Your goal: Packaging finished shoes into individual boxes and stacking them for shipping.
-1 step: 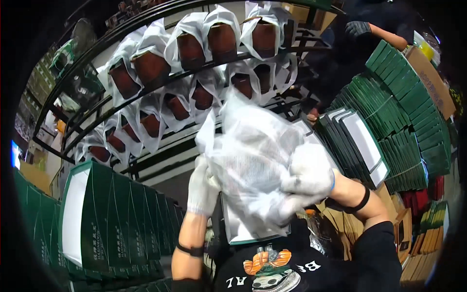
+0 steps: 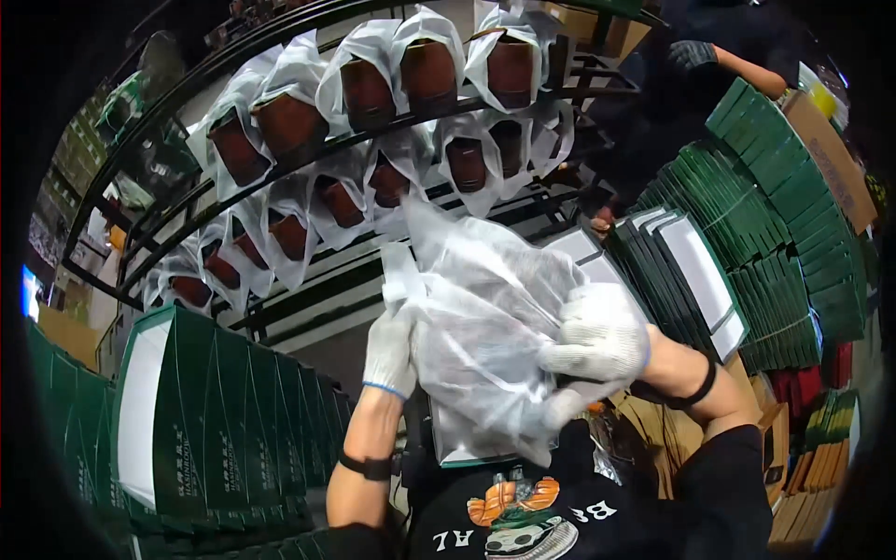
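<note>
A thin white see-through wrapping bag [image 2: 485, 317] is held up in front of my chest, with something darker inside that I cannot make out. My left hand [image 2: 390, 353], in a white knit glove, grips the bag's left edge. My right hand [image 2: 597, 341], gloved alike, has its fingers curled on the bag's right side. Under the bag, close to my body, is a white-lined box [image 2: 453, 443] with a green rim, mostly hidden.
Ahead, a dark rack [image 2: 364, 131] carries rows of brown items [image 2: 429, 75] wrapped in white. Green boxes [image 2: 224, 420] line up at left. Stacked green box pieces [image 2: 775, 215] stand at right, beside white-lined trays [image 2: 695, 271]. A person's dark-gloved hand [image 2: 693, 54] shows at far right.
The bag's upper part has sunk and leaned left, and the bag looks more spread out. Both hands stay on it; my left hand has dropped slightly.
</note>
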`<state>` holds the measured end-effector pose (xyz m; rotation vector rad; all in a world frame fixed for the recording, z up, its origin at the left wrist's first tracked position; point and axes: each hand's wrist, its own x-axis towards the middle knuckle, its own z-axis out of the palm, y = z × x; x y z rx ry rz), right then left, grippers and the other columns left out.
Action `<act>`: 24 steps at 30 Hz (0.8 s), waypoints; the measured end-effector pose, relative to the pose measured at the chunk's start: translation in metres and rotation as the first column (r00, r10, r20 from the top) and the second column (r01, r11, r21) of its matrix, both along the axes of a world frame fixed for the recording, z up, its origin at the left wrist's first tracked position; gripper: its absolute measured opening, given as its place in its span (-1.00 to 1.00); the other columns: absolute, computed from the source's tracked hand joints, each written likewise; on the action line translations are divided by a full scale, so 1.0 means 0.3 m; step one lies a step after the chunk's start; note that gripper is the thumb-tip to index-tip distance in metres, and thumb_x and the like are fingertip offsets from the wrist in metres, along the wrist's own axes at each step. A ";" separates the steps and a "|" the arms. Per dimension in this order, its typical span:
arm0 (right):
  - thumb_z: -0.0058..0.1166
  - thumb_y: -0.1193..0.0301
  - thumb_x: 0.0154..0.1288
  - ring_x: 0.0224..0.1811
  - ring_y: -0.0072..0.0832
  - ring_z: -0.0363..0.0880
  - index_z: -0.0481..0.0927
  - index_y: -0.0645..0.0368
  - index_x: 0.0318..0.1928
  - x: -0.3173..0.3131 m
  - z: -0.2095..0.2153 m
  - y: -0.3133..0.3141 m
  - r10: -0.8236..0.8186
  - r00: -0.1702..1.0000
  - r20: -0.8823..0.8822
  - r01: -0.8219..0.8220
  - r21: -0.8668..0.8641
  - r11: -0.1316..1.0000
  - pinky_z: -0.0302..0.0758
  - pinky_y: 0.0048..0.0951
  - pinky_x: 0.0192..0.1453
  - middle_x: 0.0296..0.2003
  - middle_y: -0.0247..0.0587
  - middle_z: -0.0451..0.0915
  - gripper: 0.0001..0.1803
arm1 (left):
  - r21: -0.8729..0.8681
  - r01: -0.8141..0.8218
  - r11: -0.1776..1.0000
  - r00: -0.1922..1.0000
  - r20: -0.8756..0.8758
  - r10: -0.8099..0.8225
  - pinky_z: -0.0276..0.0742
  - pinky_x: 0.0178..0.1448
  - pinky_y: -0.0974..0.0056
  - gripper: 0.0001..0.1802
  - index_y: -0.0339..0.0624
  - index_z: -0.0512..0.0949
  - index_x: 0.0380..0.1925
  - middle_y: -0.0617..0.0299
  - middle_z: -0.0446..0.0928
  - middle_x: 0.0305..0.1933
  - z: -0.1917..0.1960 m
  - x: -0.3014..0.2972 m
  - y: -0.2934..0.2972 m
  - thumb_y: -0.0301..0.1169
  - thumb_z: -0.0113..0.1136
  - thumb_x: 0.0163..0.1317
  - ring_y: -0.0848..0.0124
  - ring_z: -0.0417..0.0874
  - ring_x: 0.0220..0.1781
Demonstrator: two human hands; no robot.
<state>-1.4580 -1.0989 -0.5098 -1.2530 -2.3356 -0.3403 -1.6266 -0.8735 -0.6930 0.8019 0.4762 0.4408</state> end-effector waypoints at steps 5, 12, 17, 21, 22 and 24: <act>0.64 0.27 0.22 -0.60 -0.34 0.62 0.83 0.20 -0.28 0.164 0.182 0.039 -0.103 0.966 -0.238 0.051 -0.215 0.975 0.46 -0.28 -0.50 -0.56 -0.26 0.64 -0.72 | 0.806 0.368 0.465 0.817 -0.518 0.251 0.72 0.07 -0.03 -0.46 -0.42 0.72 -0.18 -0.27 0.76 -0.07 0.107 0.051 0.004 -0.05 0.50 0.21 -0.08 0.82 -0.04; 0.46 0.27 0.40 -0.55 -0.52 0.63 0.80 0.30 -0.34 0.220 0.297 0.460 -0.168 0.964 -0.205 -0.085 -0.840 0.536 0.56 -0.38 -0.41 -0.56 -0.21 0.71 -0.69 | 0.882 0.387 0.270 0.774 -0.470 0.424 0.69 0.04 -0.07 -0.43 -0.46 0.68 -0.41 -0.31 0.68 -0.30 0.103 0.204 0.046 -0.03 0.57 0.07 -0.19 0.77 -0.14; 0.48 0.25 0.37 -0.57 -0.44 0.57 0.78 0.33 -0.36 0.241 0.265 0.491 -0.085 0.994 -0.073 -0.015 -0.843 0.538 0.51 -0.30 -0.42 -0.59 -0.10 0.67 -0.66 | 0.934 0.303 0.191 0.808 -0.358 0.468 0.75 0.12 -0.12 -0.44 -0.40 0.71 -0.16 -0.31 0.69 -0.04 0.106 0.250 0.034 -0.12 0.64 0.07 -0.23 0.79 0.03; 0.50 0.23 0.34 -0.57 -0.41 0.54 0.78 0.32 -0.36 0.253 0.229 0.483 -0.147 0.975 -0.167 -0.067 -0.850 0.523 0.50 -0.26 -0.41 -0.60 -0.06 0.63 -0.64 | 0.879 0.453 0.146 0.768 -0.469 0.436 0.73 0.10 -0.10 -0.47 -0.38 0.71 -0.20 -0.28 0.68 -0.13 0.065 0.294 0.090 -0.09 0.59 0.10 -0.21 0.76 0.01; 0.51 0.23 0.33 -0.56 -0.41 0.54 0.79 0.32 -0.36 0.256 0.226 0.479 -0.143 0.976 -0.164 -0.071 -0.860 0.505 0.50 -0.26 -0.40 -0.59 -0.06 0.63 -0.65 | 0.853 0.510 0.115 0.779 -0.514 0.358 0.73 0.10 -0.11 -0.49 -0.33 0.74 -0.21 -0.25 0.69 -0.09 0.047 0.301 0.091 -0.08 0.60 0.10 -0.20 0.76 0.01; 0.52 0.22 0.39 -0.45 -0.36 0.73 0.83 0.25 -0.26 0.276 0.222 0.481 -0.075 0.992 -0.097 -0.048 -0.868 0.494 0.59 -0.31 -0.31 -0.47 -0.15 0.75 -0.69 | 0.832 0.555 -0.007 0.737 -0.488 0.467 0.65 0.20 -0.19 -0.48 -0.25 0.77 -0.25 -0.12 0.68 0.02 -0.017 0.258 0.032 0.04 0.54 0.11 -0.13 0.67 0.21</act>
